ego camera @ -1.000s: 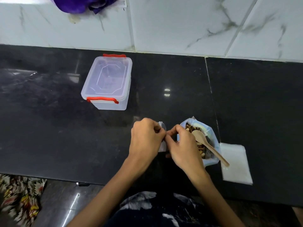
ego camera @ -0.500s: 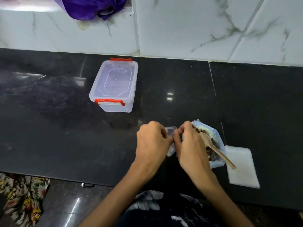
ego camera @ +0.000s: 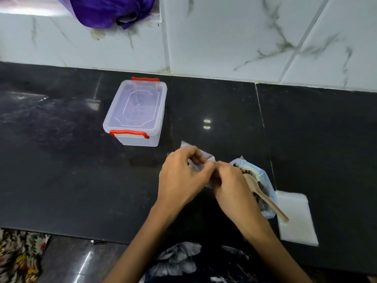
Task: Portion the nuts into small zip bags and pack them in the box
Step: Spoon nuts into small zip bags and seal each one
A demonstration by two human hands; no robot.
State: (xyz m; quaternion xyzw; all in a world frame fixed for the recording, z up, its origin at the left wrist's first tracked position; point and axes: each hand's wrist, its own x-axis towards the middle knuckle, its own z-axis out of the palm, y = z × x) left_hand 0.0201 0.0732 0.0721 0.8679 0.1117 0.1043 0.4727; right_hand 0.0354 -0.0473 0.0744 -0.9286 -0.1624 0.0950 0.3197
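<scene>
So, going from the left: a clear plastic box (ego camera: 135, 111) with red clips sits toward the back edge of the black worktop (ego camera: 61, 170), lid on, well apart from everything else. A purple cloth (ego camera: 110, 11) hangs on the tiled wall above it.

Near the front edge, around the middle, both hands meet over a small zip bag (ego camera: 201, 160). The left hand (ego camera: 181, 178) has its fingers curled round the bag's left side, and the right hand (ego camera: 232, 186) pinches it from the right, fingertips touching the left hand's. Can't tell if the little bag has anything in it, it's mostly hidden.

Just right of the hands is an open bag of nuts (ego camera: 259, 180) with a wooden spoon (ego camera: 263, 195) lying in it, handle pointing toward the front right. Touching that bag on the right, a flat stack of empty bags (ego camera: 295, 219) lies near the front edge.
</scene>
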